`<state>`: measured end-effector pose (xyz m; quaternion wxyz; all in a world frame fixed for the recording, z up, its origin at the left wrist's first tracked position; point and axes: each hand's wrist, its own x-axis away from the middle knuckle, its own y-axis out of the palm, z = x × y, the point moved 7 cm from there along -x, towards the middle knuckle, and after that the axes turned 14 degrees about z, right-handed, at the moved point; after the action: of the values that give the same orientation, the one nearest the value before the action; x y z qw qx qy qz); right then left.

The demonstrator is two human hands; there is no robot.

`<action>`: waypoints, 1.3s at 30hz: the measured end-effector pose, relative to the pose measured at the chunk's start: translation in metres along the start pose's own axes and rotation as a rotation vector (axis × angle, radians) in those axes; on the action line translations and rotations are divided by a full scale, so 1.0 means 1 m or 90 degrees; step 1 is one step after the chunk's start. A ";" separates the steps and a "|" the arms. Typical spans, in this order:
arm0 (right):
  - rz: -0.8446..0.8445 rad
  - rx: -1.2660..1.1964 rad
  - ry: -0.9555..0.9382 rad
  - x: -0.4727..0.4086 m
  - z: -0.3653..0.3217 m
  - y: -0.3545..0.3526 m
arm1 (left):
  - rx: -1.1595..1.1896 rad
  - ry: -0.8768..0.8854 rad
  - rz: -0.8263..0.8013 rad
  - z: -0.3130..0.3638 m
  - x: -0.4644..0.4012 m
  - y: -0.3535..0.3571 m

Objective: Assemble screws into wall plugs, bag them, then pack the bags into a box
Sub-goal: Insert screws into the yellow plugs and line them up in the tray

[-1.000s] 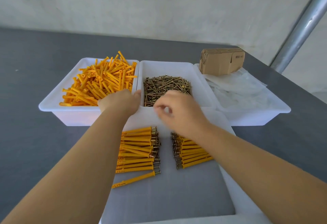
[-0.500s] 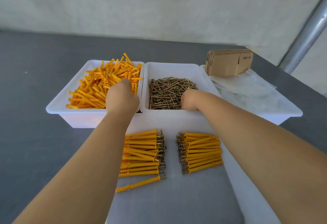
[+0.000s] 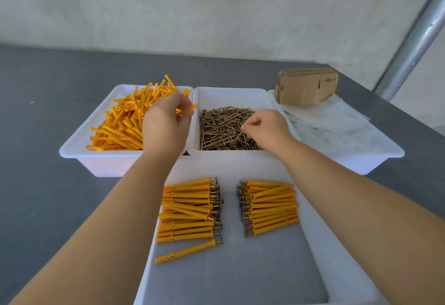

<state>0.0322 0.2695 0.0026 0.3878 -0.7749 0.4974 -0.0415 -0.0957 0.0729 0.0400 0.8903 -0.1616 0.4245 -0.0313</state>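
Lower centre: two rows of finished orange plugs with screws (image 3: pixel 226 210) lie in shallow white tray (image 3: pixel 342 266). Mid-frame: left hand (image 3: pixel 166 124) fingers pinch orange plastic wall plug (image 3: pixel 187 109); right hand (image 3: pixel 267 127) fingers pinch brass screw (image 3: pixel 238 135). Upper right: clear bags (image 3: pixel 325 121), flat cardboard boxes (image 3: pixel 305 85) look untouched; bagging, boxing left.

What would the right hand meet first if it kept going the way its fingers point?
The right hand points left and down, so probably the screws in the middle bin; its fingertips already pinch one there. Depth is unclear.
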 end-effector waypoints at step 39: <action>0.133 -0.182 -0.300 0.085 -0.054 -0.051 | 0.185 0.099 -0.312 0.077 0.046 0.025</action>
<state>0.0883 0.1815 0.0453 0.3815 -0.7547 0.4715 0.2502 -0.0092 0.1073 0.0427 0.8350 -0.1275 0.4306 -0.3180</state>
